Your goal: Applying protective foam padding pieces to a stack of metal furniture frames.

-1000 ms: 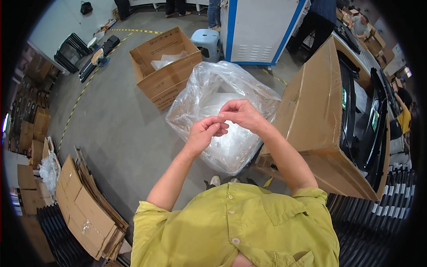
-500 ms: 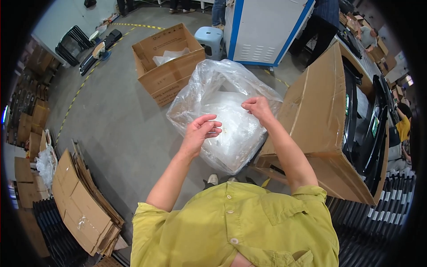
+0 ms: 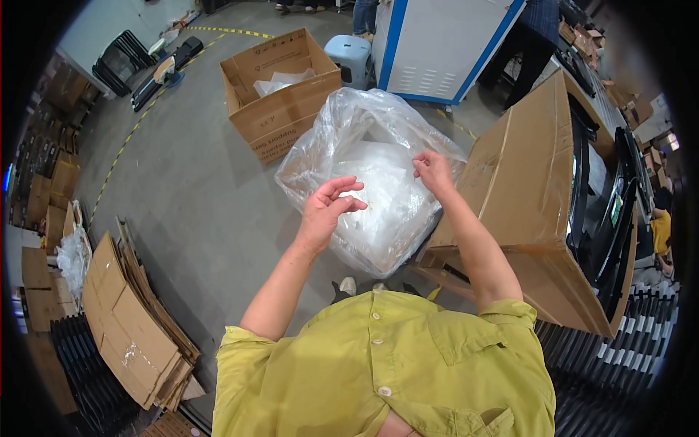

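A large clear plastic bag point(image 3: 378, 146), stuffed with crumpled clear film, stands on the grey floor in front of me. My left hand point(image 3: 326, 211) hovers over its near side with fingers spread and curled, holding nothing I can see. My right hand point(image 3: 432, 170) is at the bag's right side, fingertips pinched on the thin plastic of its rim. A big brown cardboard box point(image 3: 524, 189) lies on its side just right of the bag, touching it.
An open cardboard box point(image 3: 280, 91) with white film inside stands beyond the bag. A white and blue cabinet point(image 3: 444, 44) and a small stool point(image 3: 349, 54) are behind. Flattened cardboard point(image 3: 131, 320) lies at left. Black trays point(image 3: 619, 349) are stacked at right. Other people's legs show at the top.
My hands, close together over the bag a second ago, have drawn apart: the left one opened and the right one moved right to the bag's rim.
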